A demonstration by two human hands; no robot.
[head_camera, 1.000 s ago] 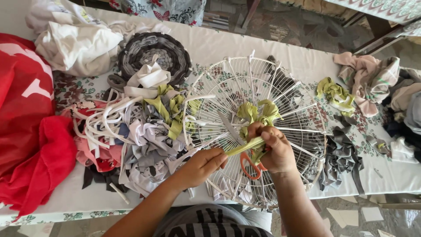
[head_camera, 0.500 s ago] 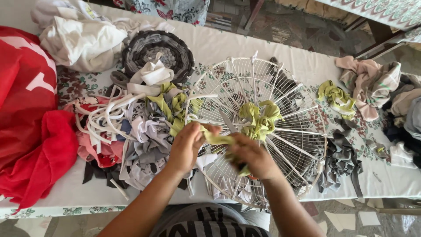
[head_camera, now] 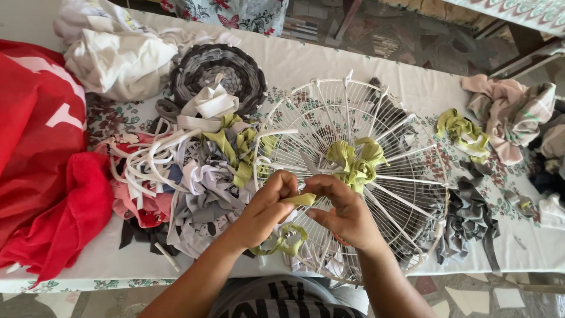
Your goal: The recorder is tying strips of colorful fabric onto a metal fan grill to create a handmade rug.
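Since the earlier frame both hands have drawn together at the near side of the white wire fan guard, and the orange-handled scissors seen before are no longer visible. Left hand and right hand are now close together, each pinching an end of one yellow-green fabric strip, whose loose tail hangs below over the near rim. A knotted yellow-green bunch already sits at the guard's hub. To the left lies a heap of mixed grey, white and green strips; a finished braided round mat lies farther off. Judgement: good work here calls for keeping the strip taut between the fingertips, seating it snug against a wire spoke, and holding it untwisted so the weave lies flat.
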